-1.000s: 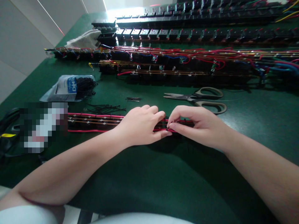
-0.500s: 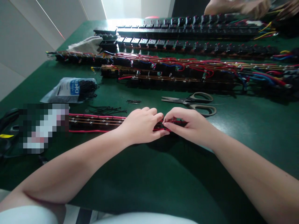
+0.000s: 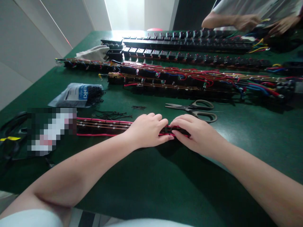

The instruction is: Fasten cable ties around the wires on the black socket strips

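Observation:
A long black socket strip with red wires and copper bars [image 3: 101, 126] lies across the green table [image 3: 151, 186] in front of me. My left hand [image 3: 146, 130] rests on its right part, fingers curled over it and gripping it. My right hand [image 3: 194, 134] meets it from the right, fingers pinched on the strip's end and its red wire. What sits between the fingertips is too small to make out.
Scissors [image 3: 196, 109] lie just behind my hands. A bag of black cable ties [image 3: 78, 94] and loose ties [image 3: 111, 114] sit at the left. Several wired socket strips [image 3: 189, 80] fill the back. Another person's hands [image 3: 246, 22] work at the far right. A white glove [image 3: 93, 53] lies far left.
The view has tilted up, showing more of the far table and the other person. My right hand's fingers have closed in tighter against my left hand on the strip.

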Tool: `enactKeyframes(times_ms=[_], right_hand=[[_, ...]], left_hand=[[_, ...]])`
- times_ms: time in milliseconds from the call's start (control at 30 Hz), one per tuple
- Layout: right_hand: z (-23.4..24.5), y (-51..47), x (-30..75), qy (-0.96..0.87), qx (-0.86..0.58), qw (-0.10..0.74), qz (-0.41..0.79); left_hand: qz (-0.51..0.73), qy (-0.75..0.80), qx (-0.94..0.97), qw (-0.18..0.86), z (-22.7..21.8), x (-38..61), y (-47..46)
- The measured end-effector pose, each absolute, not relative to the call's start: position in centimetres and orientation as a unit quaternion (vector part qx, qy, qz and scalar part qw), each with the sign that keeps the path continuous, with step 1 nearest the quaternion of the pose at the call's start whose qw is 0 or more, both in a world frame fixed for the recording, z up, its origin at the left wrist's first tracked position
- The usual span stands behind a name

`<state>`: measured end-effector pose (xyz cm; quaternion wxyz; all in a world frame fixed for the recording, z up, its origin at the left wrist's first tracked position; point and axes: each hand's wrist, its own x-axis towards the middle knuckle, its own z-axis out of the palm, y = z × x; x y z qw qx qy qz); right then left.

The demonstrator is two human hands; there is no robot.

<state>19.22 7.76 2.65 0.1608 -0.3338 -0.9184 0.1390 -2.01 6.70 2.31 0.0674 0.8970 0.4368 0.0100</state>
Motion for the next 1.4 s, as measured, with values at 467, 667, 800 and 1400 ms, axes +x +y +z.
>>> enactKeyframes(times_ms=[467,667,800,1400], right_hand=[[1.0,6.9,20.3,-0.924,-0.328,0.184,0.073],[1.2,7.3,20.4,-0.912,-0.355,0.167,0.117],[1.1,7.2,20.4,-0.913,-0.353,0.172,0.115],[0.8,7.3,20.4,-0.923,-0.320,0.196,0.089]], left_hand=[[0.005,0.440,0.896,0.060,2.4,-1.7,6.7],[-0.002,0.445,0.894,0.047,2.3,-1.6,6.4],[0.004,0.452,0.891,0.036,2.4,-1.7,6.1],[0.117,0.327,0.938,0.018,3.7,-2.1,5.2]])
